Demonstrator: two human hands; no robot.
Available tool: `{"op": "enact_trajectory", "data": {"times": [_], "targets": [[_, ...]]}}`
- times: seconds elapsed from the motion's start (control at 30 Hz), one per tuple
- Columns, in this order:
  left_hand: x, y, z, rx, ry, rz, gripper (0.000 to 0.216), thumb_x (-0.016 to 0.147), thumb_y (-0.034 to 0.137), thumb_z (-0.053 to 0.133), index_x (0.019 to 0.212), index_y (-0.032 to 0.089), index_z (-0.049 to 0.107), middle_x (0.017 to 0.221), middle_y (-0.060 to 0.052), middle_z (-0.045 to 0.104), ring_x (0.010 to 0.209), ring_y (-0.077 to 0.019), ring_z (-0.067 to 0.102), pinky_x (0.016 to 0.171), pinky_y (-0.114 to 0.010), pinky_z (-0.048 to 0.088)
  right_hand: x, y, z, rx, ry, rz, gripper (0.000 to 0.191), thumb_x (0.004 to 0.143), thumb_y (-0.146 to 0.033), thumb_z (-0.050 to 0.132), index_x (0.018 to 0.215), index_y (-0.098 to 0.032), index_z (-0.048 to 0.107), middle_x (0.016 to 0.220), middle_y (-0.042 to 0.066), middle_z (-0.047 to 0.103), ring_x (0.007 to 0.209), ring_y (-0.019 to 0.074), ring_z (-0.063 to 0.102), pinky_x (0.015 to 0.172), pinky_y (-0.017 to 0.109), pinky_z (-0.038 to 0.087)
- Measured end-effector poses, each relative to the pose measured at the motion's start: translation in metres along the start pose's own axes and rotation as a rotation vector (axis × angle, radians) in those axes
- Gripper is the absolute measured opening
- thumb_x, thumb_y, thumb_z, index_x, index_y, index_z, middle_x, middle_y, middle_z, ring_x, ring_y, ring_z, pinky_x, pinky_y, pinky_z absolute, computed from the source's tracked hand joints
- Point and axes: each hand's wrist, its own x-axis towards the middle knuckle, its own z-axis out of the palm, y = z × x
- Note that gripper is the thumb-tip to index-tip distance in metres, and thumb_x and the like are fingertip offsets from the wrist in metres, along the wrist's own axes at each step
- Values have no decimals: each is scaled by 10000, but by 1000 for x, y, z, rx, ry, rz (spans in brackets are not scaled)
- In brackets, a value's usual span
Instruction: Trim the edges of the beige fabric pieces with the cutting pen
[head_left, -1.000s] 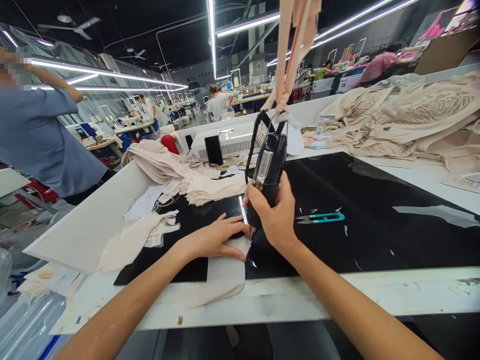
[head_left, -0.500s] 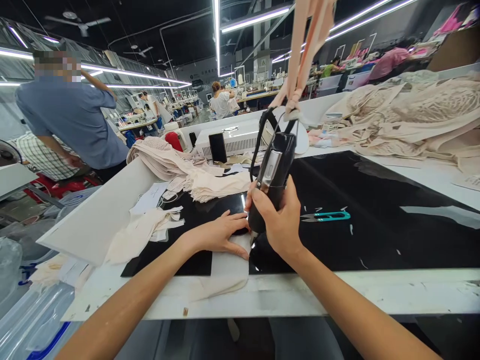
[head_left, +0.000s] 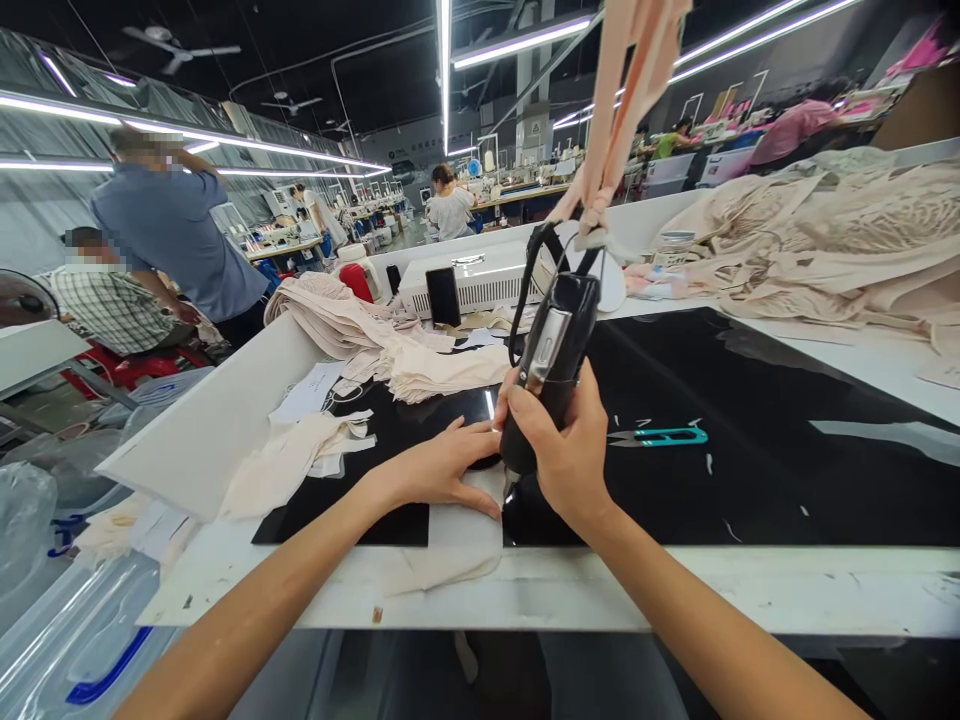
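My right hand is wrapped round a black hand-held power tool with a silver side plate. The tool tilts, its upper end to the right, and its lower tip is mostly hidden by my hands. Pink fabric strips run down from above to its cord end. My left hand lies flat with fingers spread on a pale fabric piece, fingertips close to the tool's lower end. That piece hangs slightly past the black sheet towards the table's front edge. Right of the tool lie teal thread snips.
Stacked beige fabric and a phone sit behind my hands, before a white vented box. A white panel stands at left. Beige garments pile up at right. A person in a blue shirt stands beyond.
The whole view has shifted slightly right, showing more of a seated person at left. Both hands and the tool keep nearly the same place over the fabric piece.
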Motion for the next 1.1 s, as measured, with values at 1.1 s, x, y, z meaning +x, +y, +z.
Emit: {"op": "enact_trajectory", "data": {"times": [1.1], "targets": [[-59, 4, 27, 263, 371, -65, 369, 1151, 52, 590, 1373, 198, 845, 1385, -109, 875, 1282, -250, 855, 1132, -367, 694, 12, -22, -21, -35, -41, 46, 564, 814, -596, 1062, 1152, -300, 721, 836, -66, 768, 621, 173, 712, 616, 342, 638]]}}
